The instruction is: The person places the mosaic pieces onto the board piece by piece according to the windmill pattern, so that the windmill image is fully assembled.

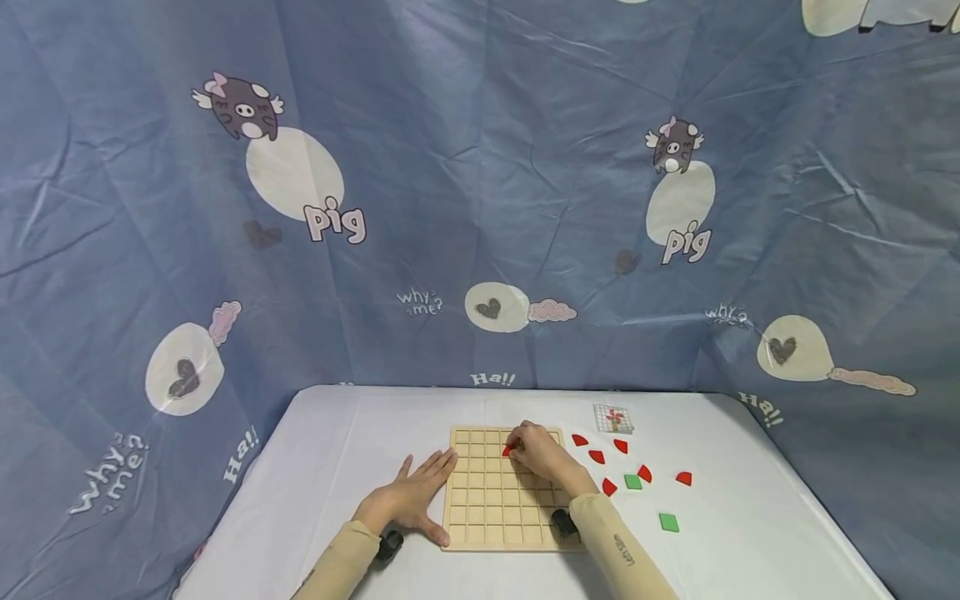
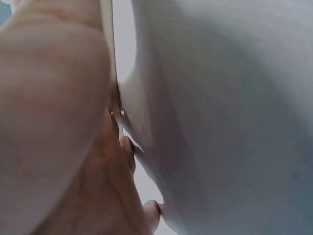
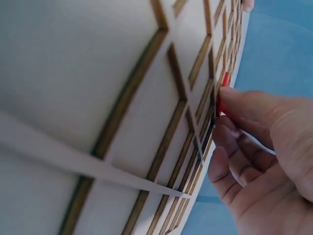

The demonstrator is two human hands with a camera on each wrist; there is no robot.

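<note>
A square wooden grid board (image 1: 480,500) lies on the white table. My left hand (image 1: 408,498) is spread flat at the board's left side, fingertips and thumb against its edge. Over the board's upper part, my right hand (image 1: 542,452) pinches a red quarter-circle tile (image 1: 507,450) between thumb and fingers. In the right wrist view the red tile (image 3: 224,98) is close over the grid grooves, mostly covered by the thumb. The left wrist view shows the left hand (image 2: 115,181) along the board's edge and the table surface.
Several loose red quarter-circle tiles (image 1: 597,457) are scattered right of the board, with two green square tiles (image 1: 669,522) among and below them. A pattern card (image 1: 614,418) with a red and green flower lies at the back right. A blue printed cloth (image 1: 420,208) hangs behind the table.
</note>
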